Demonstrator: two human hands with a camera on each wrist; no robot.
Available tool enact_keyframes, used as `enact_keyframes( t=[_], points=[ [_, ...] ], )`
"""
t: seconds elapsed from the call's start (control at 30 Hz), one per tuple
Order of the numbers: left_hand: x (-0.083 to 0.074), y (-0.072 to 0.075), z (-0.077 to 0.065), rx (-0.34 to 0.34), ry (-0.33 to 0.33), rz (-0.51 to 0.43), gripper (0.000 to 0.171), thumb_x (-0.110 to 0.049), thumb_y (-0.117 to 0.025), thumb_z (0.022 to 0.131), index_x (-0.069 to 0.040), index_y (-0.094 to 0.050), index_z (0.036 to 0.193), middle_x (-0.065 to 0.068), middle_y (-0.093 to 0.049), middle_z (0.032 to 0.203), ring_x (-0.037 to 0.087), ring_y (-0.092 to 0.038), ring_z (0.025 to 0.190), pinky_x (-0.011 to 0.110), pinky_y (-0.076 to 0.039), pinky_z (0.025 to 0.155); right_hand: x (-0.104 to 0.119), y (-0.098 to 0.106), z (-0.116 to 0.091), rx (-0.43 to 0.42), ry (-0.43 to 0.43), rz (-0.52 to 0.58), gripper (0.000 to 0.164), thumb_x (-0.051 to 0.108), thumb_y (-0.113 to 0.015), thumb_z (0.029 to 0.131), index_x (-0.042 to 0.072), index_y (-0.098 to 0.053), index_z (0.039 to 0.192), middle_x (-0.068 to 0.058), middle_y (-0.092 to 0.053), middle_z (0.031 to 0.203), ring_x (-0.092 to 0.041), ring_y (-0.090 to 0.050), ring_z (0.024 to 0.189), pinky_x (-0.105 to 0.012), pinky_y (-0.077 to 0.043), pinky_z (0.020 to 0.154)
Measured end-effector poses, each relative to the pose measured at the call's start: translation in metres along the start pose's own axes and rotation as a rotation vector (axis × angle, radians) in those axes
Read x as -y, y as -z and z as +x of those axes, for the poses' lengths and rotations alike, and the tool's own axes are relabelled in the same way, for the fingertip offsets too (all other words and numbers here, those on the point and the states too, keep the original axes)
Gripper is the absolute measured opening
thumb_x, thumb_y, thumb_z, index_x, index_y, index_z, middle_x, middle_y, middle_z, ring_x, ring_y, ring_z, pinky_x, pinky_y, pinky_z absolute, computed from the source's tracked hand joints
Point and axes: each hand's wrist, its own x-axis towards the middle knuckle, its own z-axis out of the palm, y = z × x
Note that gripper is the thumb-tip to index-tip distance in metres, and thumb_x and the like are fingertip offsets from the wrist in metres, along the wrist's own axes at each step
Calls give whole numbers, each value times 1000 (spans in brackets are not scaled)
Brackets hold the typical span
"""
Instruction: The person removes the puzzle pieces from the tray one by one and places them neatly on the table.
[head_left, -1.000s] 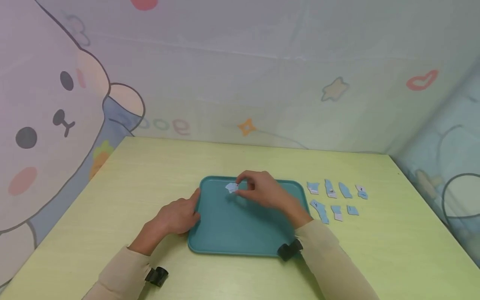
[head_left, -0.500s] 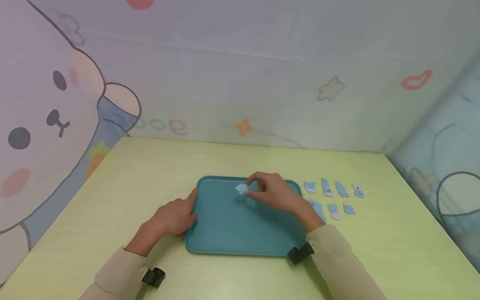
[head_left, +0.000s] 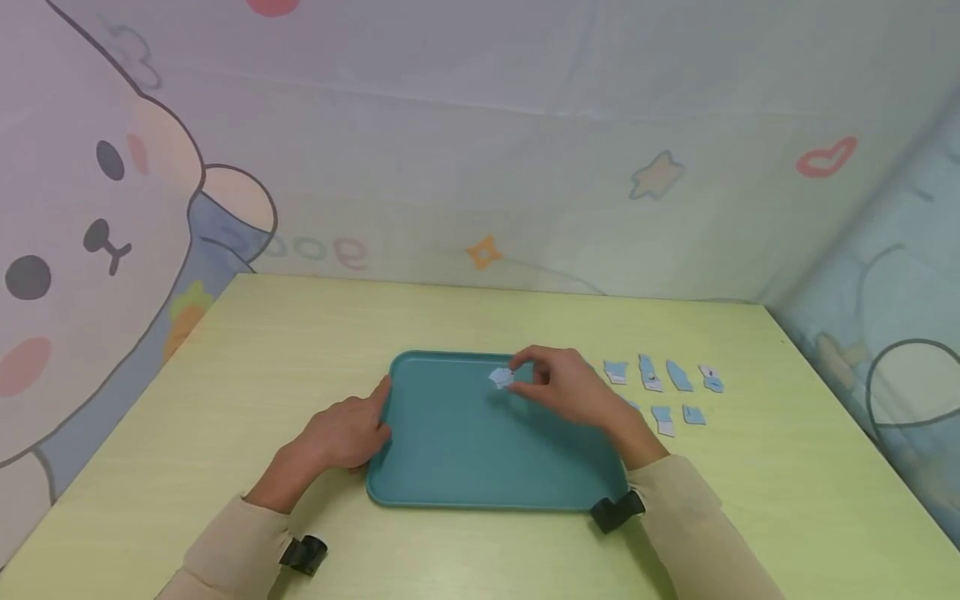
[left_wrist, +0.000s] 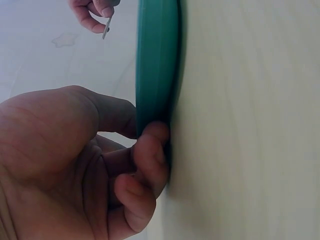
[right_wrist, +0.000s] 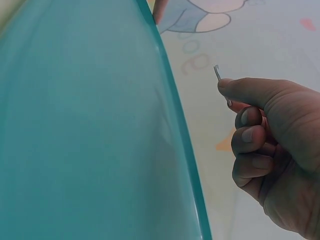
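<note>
My left hand (head_left: 341, 433) holds the left edge of a teal rectangular tray (head_left: 465, 458), its thumb and curled fingers at the tray's rim (left_wrist: 157, 60) in the left wrist view. Over the far part of the tray, my right hand (head_left: 566, 387) pinches a small pale-blue jigsaw puzzle piece (head_left: 500, 377) between thumb and index finger. Seen edge-on in the right wrist view, the thin piece (right_wrist: 217, 72) sticks out past the fingertips, above the tray surface. The other fingers of that hand are curled inward.
Right of the tray, several blue-and-white puzzle pieces (head_left: 651, 373) lie in two rows on the pale yellow table (head_left: 810, 483). One piece (head_left: 634, 406) is mostly hidden behind my right wrist. A printed cloth backdrop (head_left: 450, 150) hangs behind the table.
My right hand has carried the puzzle piece to the right over the tray, and its wrist now covers most of one loose piece. The left hand stays at the tray's edge.
</note>
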Motion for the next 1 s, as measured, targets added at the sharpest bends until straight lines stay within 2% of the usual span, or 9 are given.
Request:
enact_keyframes(
  t=[0.43,0.67,1.0],
  points=[
    [0,0,0,-2,1,11,74,-11,-48,100,11,-19,164,2,-53,59,14,-50,49,28,-33,50,-9,11,-10,6,-44,-11,26,23,-74,99,12,-73,122,5,-55,66,-10,-46,56,-28,-41,59],
    [-1,-1,0,-5,3,14,74,-11,-49,100,11,-19,164,2,-53,59,14,-50,49,28,-33,49,-14,17,-18,-17,-53,-29,25,22,-74,99,11,-73,121,5,-56,67,-10,-47,57,-27,-41,58],
    [1,-2,1,-13,-1,26,74,-12,-49,99,11,-20,164,3,-52,62,16,-49,52,29,-33,50,-29,23,-30,-28,-88,-26,23,21,-74,99,11,-73,120,5,-54,66,-11,-46,57,-28,-41,58]
  ],
)
